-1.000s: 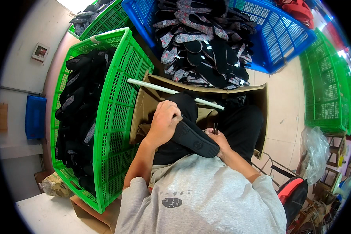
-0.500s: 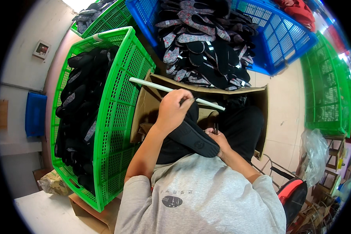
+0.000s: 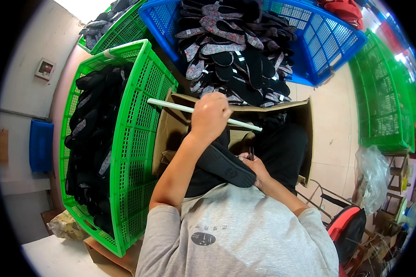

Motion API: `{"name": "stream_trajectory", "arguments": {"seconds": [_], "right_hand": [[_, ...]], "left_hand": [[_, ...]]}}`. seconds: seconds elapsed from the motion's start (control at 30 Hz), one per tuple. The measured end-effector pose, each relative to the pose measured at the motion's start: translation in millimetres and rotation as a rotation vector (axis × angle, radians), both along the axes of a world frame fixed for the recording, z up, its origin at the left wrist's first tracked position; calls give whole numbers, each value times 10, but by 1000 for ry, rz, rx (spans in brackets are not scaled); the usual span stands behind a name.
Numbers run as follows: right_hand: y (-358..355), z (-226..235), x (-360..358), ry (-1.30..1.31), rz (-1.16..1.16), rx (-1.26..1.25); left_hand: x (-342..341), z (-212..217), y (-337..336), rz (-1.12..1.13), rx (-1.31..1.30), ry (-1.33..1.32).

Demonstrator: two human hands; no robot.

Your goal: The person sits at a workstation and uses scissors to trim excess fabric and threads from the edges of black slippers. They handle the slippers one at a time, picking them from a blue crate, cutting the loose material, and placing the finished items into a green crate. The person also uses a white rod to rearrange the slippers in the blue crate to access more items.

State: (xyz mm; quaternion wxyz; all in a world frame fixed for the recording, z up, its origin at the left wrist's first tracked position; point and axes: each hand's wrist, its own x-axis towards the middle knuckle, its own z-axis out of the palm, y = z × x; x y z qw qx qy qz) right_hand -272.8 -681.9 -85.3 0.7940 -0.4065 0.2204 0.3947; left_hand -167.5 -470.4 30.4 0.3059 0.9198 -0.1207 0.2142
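Observation:
A black shoe (image 3: 225,164) lies sole up across my lap, slanting from beneath my left wrist down to my right hand. My left hand (image 3: 210,115) is closed above the shoe's far end, in front of a white rod (image 3: 171,105). Whatever its fingers pinch is hidden or too thin to make out. At the shoe's near end, my right hand (image 3: 255,168) rests against its edge. A small dark two-pronged tool (image 3: 251,153), like tweezers or snips, sticks up from the fingers of that hand. The rod spans an open cardboard box (image 3: 282,107).
To my left stands a green crate (image 3: 125,184) full of black shoes. Ahead, a blue crate (image 3: 328,51) holds a heap of patterned slippers (image 3: 222,60). Another green crate (image 3: 381,106), a clear plastic bag (image 3: 373,173) and a red-and-black seat (image 3: 344,226) are at the right.
My left hand has turned and risen slightly, its fingers curling out of sight. The right hand and shoe keep nearly the same place; the whole view has shifted a little.

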Motion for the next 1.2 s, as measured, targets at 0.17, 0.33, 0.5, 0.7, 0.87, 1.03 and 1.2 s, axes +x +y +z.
{"name": "stream_trajectory", "arguments": {"seconds": [0.17,0.33,0.5,0.7,0.87,1.03,1.2], "right_hand": [[10,6,8,-5,-25,-40],[75,-68,8,-26,-69,-63],[94,-180,-18,-111,-142,-182],[107,14,-6,-242,-152,-222],[1,252,166,-100,-42,-93],[15,310,147,55,1,188],[-39,222,206,10,-92,106]], "left_hand": [[-359,-67,477,213,-278,222],[-772,-291,766,376,-608,514],[-990,-377,446,464,-406,319],[-1053,-101,341,428,-582,143],[-1074,337,344,311,-459,-317],[-1100,552,324,-151,-402,-573],[-1073,485,264,-119,-448,-571]]}}
